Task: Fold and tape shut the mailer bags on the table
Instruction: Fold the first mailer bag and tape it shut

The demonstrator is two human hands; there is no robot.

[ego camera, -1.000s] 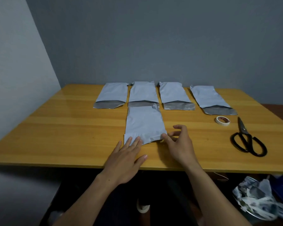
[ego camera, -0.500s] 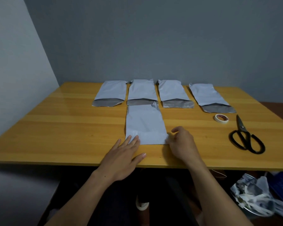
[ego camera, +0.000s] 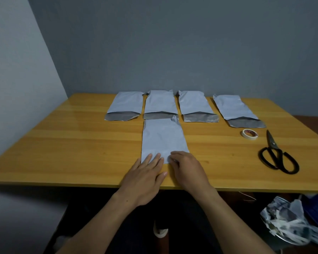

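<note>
A pale grey mailer bag (ego camera: 162, 139) lies flat near the front of the wooden table (ego camera: 72, 143), its near flap folded over. My left hand (ego camera: 145, 177) rests with straight fingers on the bag's near left corner. My right hand (ego camera: 186, 170) presses down on the folded near edge at the right, fingers bent onto the bag. Behind it, several more mailer bags (ego camera: 193, 105) lie in a row with their dark grey flaps open toward me. A roll of white tape (ego camera: 249, 134) and black scissors (ego camera: 275, 154) lie at the right.
A grey wall runs behind the table and a lighter wall at the left. Crumpled plastic and paper (ego camera: 286, 220) sit below the table's front right edge. A white shoe tip (ego camera: 161, 230) shows under the table.
The bag's near flap, lifted a second ago, is now folded flat. My right hand has moved left along the folded edge toward my left hand.
</note>
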